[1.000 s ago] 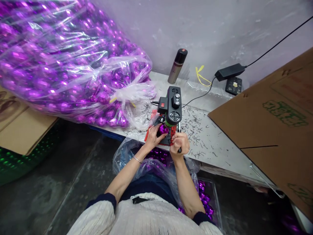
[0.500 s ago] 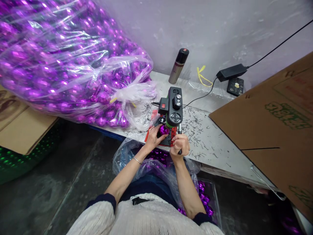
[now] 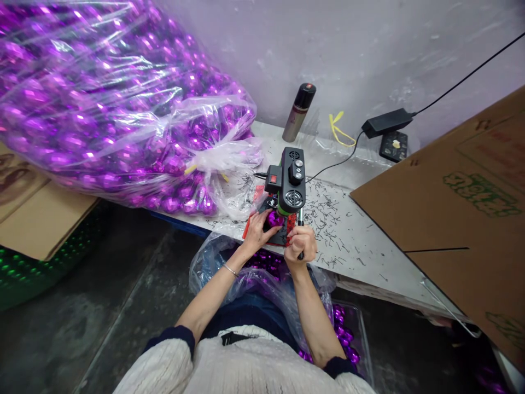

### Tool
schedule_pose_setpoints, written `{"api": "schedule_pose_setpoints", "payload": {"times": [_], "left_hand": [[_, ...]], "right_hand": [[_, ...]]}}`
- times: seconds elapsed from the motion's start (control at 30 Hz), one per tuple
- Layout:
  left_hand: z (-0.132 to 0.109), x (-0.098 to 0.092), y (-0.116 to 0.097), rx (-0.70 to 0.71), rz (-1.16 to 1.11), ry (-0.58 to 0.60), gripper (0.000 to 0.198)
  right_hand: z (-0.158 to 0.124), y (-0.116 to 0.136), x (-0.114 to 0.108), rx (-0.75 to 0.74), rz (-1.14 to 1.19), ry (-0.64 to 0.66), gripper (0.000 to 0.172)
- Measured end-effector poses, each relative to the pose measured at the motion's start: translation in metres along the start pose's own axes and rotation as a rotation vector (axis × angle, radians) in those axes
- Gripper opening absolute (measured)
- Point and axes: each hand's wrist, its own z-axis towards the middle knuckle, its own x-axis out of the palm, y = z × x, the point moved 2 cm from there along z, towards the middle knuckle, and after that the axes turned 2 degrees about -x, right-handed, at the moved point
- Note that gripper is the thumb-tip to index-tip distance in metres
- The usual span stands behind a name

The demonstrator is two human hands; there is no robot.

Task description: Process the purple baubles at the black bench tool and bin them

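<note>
Under the head of a small black bench drill press (image 3: 292,180) sits a shiny purple ball ornament (image 3: 275,218). My left hand (image 3: 259,230) grips the ball from its left and near side, thumb and fingers around it. My right hand (image 3: 301,244) is wrapped round the machine's black-ended lever handle (image 3: 301,255), at its right side. The machine has a red switch, and red pieces show on its dark base (image 3: 280,236). The spot where the machine meets the ball is hidden under its head.
A huge clear bag of purple balls (image 3: 123,109) fills the left. Dark scraps (image 3: 328,219) litter the white table. Behind stand a spray can (image 3: 299,112) and a power adapter (image 3: 388,122). A cardboard box (image 3: 455,208) is at right; an open plastic bag (image 3: 213,262) hangs below my hands.
Almost nothing differs. My right hand and the lever have shifted very slightly left; my left hand stays on the ball.
</note>
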Motion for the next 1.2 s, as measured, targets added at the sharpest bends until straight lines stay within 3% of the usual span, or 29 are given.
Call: {"api": "schedule_pose_setpoints", "payload": {"times": [0.23, 0.3, 0.4, 0.7, 0.83, 0.97, 1.03, 1.13, 1.2], "left_hand": [[0.0, 0.0, 0.0, 0.019, -0.004, -0.018, 0.056], [0.0, 0.0, 0.001, 0.018, -0.008, -0.014, 0.056], [-0.001, 0.0, 0.002, 0.016, -0.017, -0.009, 0.057], [-0.001, -0.004, -0.002, 0.016, -0.025, -0.02, 0.057], [-0.034, -0.02, -0.016, 0.177, -0.007, 0.004, 0.06], [-0.086, -0.034, -0.029, 0.335, 0.069, 0.189, 0.048], [-0.097, -0.038, -0.031, 0.352, 0.077, 0.255, 0.049], [-0.078, -0.049, -0.028, 0.31, 0.091, 0.204, 0.043], [-0.048, -0.063, -0.021, 0.227, 0.155, 0.054, 0.035]], "right_hand": [[0.002, 0.003, -0.002, -0.065, -0.001, 0.058, 0.03], [0.009, 0.007, -0.003, 0.007, -0.009, 0.066, 0.03], [0.024, 0.015, -0.005, 0.15, -0.026, -0.025, 0.033], [0.052, 0.028, -0.006, 0.216, -0.032, -0.007, 0.034], [0.048, 0.026, -0.008, 0.187, -0.015, 0.01, 0.032], [0.042, 0.023, -0.007, 0.164, -0.002, -0.011, 0.031], [0.041, 0.023, -0.005, 0.156, 0.007, -0.031, 0.032], [0.04, 0.023, -0.005, 0.139, 0.017, -0.04, 0.031], [0.039, 0.023, -0.005, 0.135, 0.013, -0.035, 0.032]]}}
